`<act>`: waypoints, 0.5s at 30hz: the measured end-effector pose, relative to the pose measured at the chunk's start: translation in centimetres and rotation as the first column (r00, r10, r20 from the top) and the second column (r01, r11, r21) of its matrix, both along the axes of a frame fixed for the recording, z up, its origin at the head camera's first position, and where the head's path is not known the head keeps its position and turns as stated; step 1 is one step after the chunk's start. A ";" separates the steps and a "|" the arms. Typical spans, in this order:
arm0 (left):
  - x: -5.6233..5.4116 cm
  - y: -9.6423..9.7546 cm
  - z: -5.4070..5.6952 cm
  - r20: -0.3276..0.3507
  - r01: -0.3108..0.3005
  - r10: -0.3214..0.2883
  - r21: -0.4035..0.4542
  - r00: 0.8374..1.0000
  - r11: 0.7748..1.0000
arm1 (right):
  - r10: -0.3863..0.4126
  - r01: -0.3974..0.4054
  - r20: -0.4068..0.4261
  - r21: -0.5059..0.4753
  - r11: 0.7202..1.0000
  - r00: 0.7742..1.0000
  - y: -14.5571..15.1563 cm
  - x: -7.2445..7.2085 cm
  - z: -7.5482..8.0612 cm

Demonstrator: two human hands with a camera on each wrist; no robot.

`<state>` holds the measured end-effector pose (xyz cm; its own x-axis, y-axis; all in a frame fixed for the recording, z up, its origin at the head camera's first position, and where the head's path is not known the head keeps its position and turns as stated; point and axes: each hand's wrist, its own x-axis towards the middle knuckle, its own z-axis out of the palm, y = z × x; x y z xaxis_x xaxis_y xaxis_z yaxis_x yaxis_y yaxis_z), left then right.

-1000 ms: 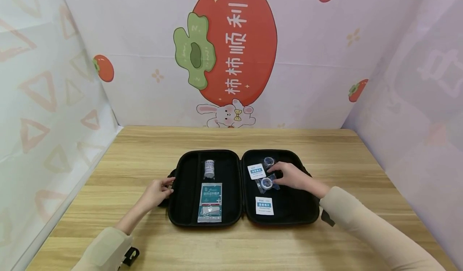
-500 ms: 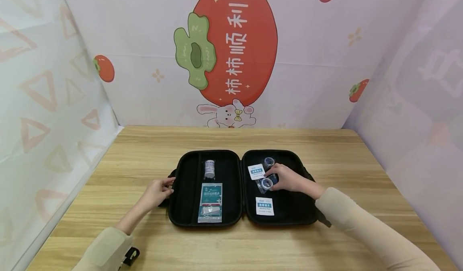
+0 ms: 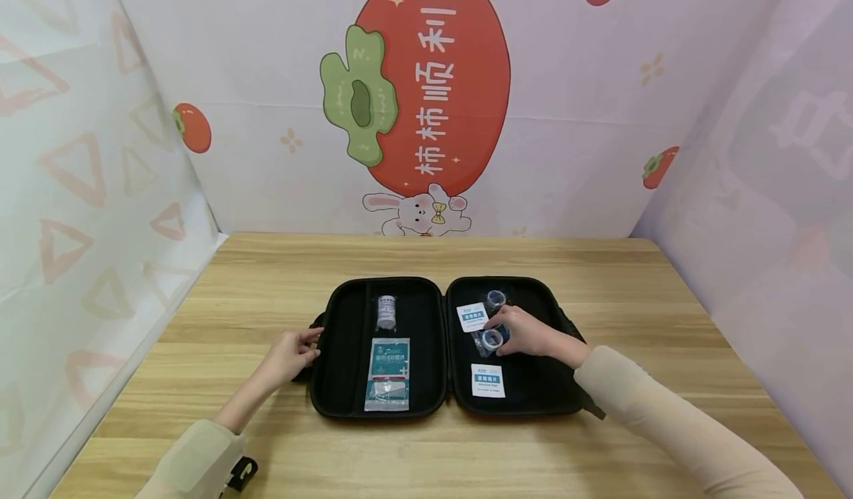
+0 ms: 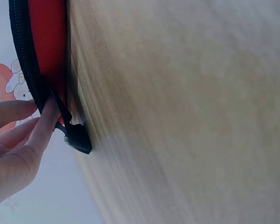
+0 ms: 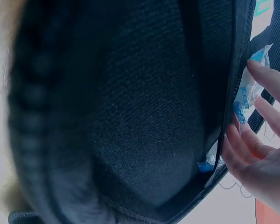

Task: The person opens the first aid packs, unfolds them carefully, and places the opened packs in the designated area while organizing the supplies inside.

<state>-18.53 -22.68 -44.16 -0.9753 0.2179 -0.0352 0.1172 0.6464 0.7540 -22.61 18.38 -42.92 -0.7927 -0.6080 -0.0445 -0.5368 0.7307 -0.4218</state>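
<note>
While your left hand [image 3: 288,355] pinches the left edge of the open black case [image 3: 426,380], your right hand [image 3: 528,332] reaches into the case's right half, its fingers at a clear-wrapped white roll [image 3: 492,347]. Your hand covers part of that wrapper, so I cannot tell whether this grip pinches or merely touches it. Just beyond lies a second roll [image 3: 496,305]; the alcohol pad packet's [image 3: 472,317] smallest print is unreadable.

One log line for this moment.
left hand: holds rim of black-and-red zippered fabric case | right hand: curled around clear-wrapped white round roll | case: open
</note>
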 end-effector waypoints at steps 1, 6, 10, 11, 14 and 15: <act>0.0 0.0 0.0 0.000 -0.001 0.001 0.000 1.000 1.000 | 0.000 0.000 -0.002 0.005 1.000 1.000 0.0 0.0 0.0; 0.1 0.0 0.0 -0.002 -0.004 0.004 0.004 1.000 1.000 | -0.008 0.008 0.003 0.005 1.000 1.000 -0.1 0.0 0.0; 0.1 0.0 0.0 -0.005 -0.005 0.005 0.008 1.000 1.000 | -0.014 0.014 0.010 -0.012 1.000 1.000 0.0 0.1 0.0; 0.1 0.0 0.0 -0.006 -0.004 0.004 0.008 1.000 1.000 | -0.014 0.015 0.011 -0.016 1.000 1.000 0.0 0.2 0.0; 0.1 0.0 0.0 -0.009 0.000 0.000 0.011 1.000 1.000 | -0.031 0.031 0.029 -0.031 0.999 0.999 0.0 0.3 0.1; 0.1 0.0 0.0 -0.011 0.002 -0.001 0.011 1.000 1.000 | -0.033 0.034 0.031 -0.035 0.999 0.999 0.1 0.4 0.2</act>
